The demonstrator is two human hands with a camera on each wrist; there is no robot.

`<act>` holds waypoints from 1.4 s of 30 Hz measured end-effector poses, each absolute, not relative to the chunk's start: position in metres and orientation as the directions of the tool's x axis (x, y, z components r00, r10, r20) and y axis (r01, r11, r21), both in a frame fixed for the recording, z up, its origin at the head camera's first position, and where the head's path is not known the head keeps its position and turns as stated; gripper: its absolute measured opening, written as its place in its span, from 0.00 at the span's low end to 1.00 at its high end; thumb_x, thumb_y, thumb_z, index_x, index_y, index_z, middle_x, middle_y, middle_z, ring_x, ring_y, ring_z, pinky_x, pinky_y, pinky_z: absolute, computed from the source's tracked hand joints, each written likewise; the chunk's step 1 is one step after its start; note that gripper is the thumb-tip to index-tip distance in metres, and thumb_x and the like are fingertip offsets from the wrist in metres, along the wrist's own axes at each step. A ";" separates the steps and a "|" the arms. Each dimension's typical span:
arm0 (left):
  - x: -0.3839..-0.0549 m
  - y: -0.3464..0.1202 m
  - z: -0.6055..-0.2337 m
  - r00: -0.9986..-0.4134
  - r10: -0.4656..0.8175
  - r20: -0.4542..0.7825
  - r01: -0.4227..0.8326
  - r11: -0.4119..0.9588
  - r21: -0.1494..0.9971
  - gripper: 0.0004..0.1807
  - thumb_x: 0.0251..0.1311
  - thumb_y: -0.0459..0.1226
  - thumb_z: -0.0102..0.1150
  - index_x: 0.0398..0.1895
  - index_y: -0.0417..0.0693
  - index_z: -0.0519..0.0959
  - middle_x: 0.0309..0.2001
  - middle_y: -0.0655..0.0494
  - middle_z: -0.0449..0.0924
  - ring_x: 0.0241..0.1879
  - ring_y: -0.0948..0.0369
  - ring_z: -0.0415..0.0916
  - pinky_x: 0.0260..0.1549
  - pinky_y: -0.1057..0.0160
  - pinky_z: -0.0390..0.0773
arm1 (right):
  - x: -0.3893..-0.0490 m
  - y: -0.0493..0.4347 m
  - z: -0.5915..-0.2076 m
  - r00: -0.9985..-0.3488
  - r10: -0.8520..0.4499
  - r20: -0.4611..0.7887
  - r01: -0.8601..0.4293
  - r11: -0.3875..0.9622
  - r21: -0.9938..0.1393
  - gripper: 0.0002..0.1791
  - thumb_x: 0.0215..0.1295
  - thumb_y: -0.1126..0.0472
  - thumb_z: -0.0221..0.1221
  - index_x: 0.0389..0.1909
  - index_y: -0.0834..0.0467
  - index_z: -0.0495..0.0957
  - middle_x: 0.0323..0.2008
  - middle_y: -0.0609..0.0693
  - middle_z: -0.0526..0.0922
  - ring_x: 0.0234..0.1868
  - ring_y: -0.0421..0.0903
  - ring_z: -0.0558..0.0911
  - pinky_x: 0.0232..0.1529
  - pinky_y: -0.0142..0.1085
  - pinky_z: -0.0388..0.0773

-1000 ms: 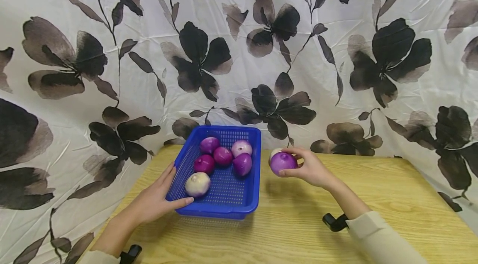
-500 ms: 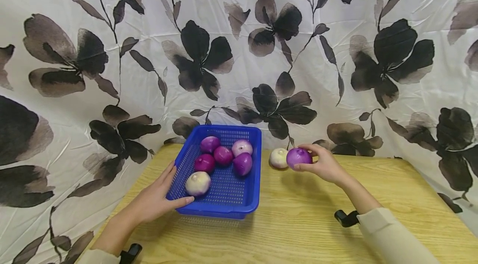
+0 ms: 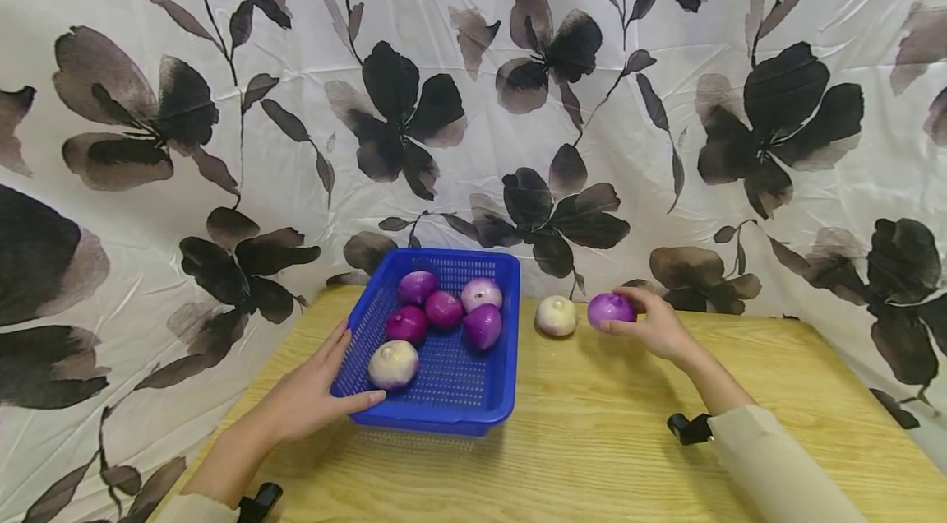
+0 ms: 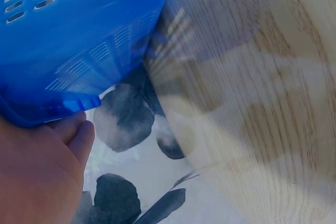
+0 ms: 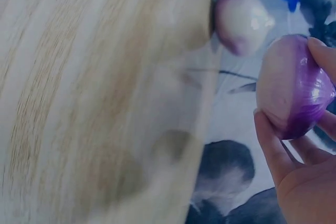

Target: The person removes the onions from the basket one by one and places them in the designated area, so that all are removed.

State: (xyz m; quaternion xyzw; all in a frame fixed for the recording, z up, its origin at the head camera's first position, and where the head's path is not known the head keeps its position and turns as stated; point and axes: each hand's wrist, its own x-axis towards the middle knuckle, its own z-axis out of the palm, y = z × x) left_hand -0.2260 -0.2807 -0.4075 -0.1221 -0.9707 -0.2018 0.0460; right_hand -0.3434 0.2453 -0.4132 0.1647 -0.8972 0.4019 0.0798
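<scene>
Head view: gripping a purple onion (image 3: pixel 610 308) in the right hand (image 3: pixel 660 334) near the loose pale onion (image 3: pixel 556 317), resting the left hand (image 3: pixel 305 391), spread wide, against the blue basket (image 3: pixel 449 375), and perhaps risking a roll if loosened off balance.

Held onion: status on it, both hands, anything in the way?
Right hand holds purple onion. Left hand touches basket at its left side. White onion on table, between purple onion and basket.
</scene>
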 end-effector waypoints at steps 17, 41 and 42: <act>-0.225 -0.282 -0.408 -0.969 0.212 0.129 0.245 0.893 0.378 0.67 0.56 0.73 0.59 0.81 0.34 0.46 0.83 0.42 0.39 0.76 0.34 0.51 0.65 0.30 0.62 | -0.371 0.242 -0.438 -0.960 -0.188 0.209 -0.281 0.618 -0.734 0.37 0.65 0.60 0.69 0.69 0.71 0.66 0.63 0.76 0.72 0.62 0.72 0.75 0.62 0.62 0.73; -0.227 -0.283 -0.412 -0.967 0.212 0.139 0.250 0.889 0.383 0.68 0.55 0.73 0.59 0.81 0.34 0.46 0.83 0.41 0.39 0.76 0.34 0.50 0.66 0.30 0.61 | -0.381 0.242 -0.453 -0.971 -0.212 0.113 -0.230 0.685 -0.691 0.40 0.70 0.55 0.65 0.72 0.73 0.59 0.67 0.77 0.67 0.66 0.72 0.71 0.66 0.63 0.69; -0.227 -0.283 -0.411 -0.967 0.212 0.140 0.250 0.888 0.385 0.68 0.55 0.73 0.59 0.81 0.35 0.46 0.83 0.41 0.39 0.76 0.34 0.50 0.66 0.30 0.61 | -0.381 0.242 -0.453 -0.970 -0.213 0.116 -0.233 0.683 -0.692 0.40 0.70 0.55 0.65 0.72 0.73 0.59 0.66 0.77 0.67 0.65 0.72 0.71 0.65 0.63 0.69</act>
